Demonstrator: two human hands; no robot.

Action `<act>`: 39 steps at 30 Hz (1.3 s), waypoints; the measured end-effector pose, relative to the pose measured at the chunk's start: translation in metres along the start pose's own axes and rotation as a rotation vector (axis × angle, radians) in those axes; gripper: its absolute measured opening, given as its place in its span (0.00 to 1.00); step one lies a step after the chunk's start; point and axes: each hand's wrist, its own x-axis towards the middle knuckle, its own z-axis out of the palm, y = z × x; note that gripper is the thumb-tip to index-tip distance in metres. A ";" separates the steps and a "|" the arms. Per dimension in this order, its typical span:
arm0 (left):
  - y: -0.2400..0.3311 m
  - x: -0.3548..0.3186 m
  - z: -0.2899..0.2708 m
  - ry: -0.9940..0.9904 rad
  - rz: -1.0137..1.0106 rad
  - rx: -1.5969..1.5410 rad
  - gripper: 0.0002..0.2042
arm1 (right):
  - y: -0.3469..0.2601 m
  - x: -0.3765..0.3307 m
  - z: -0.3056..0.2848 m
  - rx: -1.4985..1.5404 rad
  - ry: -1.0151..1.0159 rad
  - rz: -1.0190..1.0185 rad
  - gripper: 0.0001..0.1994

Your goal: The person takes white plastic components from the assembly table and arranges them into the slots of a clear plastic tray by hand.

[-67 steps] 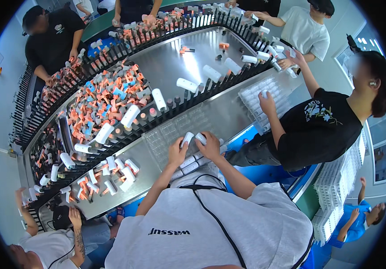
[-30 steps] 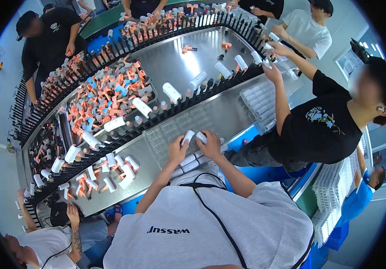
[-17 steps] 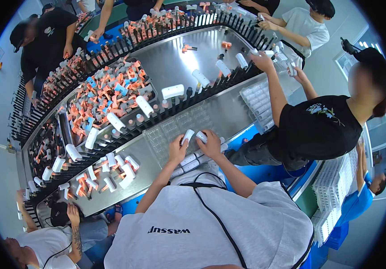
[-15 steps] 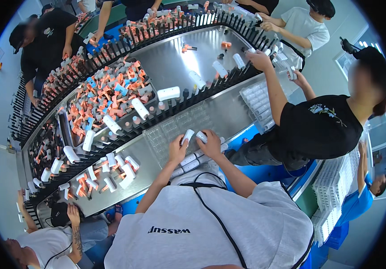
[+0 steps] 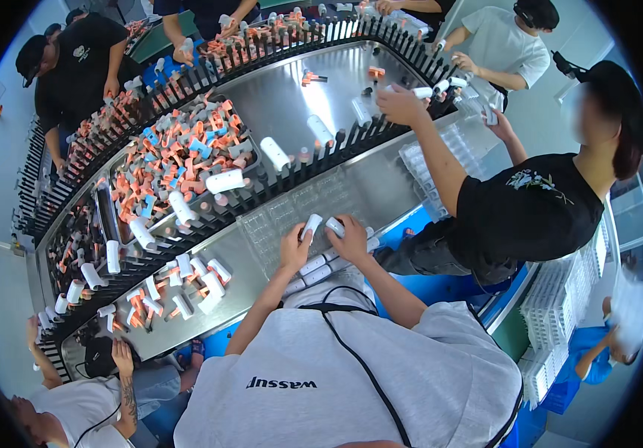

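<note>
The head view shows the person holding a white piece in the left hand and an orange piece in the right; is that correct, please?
Not quite: in the head view, the right hand holds a white piece, not an orange one. The left hand does hold another white piece.

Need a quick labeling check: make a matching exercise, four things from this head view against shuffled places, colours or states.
1. left hand
2. clear plastic tray
3. heap of small parts
4. tray stack

A. flat on the metal table
B. mostly orange and grey
C. standing at far right
D. holding a white cylinder

Pairs: 1-D; 2-A; 3-B; 4-C
</note>
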 end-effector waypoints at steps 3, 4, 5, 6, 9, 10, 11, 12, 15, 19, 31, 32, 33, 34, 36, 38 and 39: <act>0.000 -0.001 -0.001 -0.001 0.004 0.018 0.13 | 0.001 0.000 0.001 -0.011 0.007 -0.003 0.20; 0.001 -0.001 -0.001 -0.002 0.003 0.018 0.13 | 0.002 -0.001 0.001 -0.019 0.014 -0.009 0.20; 0.001 -0.001 0.000 0.004 0.014 -0.001 0.13 | 0.002 0.000 0.001 -0.019 0.014 -0.008 0.20; 0.002 -0.001 0.000 0.009 0.025 -0.019 0.13 | 0.003 0.001 0.002 -0.007 0.024 -0.022 0.20; 0.002 0.000 -0.001 0.004 0.016 -0.010 0.13 | 0.003 0.002 0.001 0.007 0.028 -0.041 0.20; 0.002 0.000 -0.001 0.005 0.015 -0.009 0.13 | 0.003 0.002 0.001 0.008 0.023 -0.046 0.19; 0.002 0.000 -0.001 0.005 0.016 -0.015 0.14 | 0.003 0.002 0.001 0.009 0.022 -0.045 0.19; 0.003 0.000 -0.001 0.006 0.017 -0.020 0.14 | 0.002 0.002 0.001 0.010 0.019 -0.035 0.19; 0.003 0.000 -0.001 -0.011 -0.001 -0.026 0.14 | 0.001 0.002 0.000 0.003 0.016 -0.026 0.19; 0.005 -0.001 -0.001 -0.021 -0.009 -0.012 0.14 | 0.004 0.000 0.001 0.006 0.047 -0.058 0.19; 0.001 -0.001 0.001 0.004 0.011 -0.002 0.14 | -0.002 0.001 -0.002 -0.010 0.029 -0.009 0.18; 0.002 -0.001 0.001 0.006 0.020 0.008 0.14 | 0.000 0.001 -0.002 -0.010 0.030 -0.008 0.18; 0.002 -0.002 0.002 0.008 0.029 0.018 0.14 | 0.002 0.001 -0.001 0.000 0.043 -0.024 0.18; 0.003 -0.001 0.002 0.007 0.030 0.018 0.14 | 0.004 0.000 0.000 0.011 0.056 -0.039 0.18; 0.002 -0.001 0.004 0.063 0.057 -0.040 0.15 | 0.001 0.001 -0.002 0.020 0.053 -0.041 0.18; 0.003 -0.002 0.003 0.055 0.049 -0.033 0.15 | -0.001 0.002 -0.002 0.029 0.052 -0.042 0.18; 0.004 -0.002 0.002 0.046 0.041 -0.026 0.16 | 0.000 0.002 -0.002 0.020 0.050 -0.033 0.18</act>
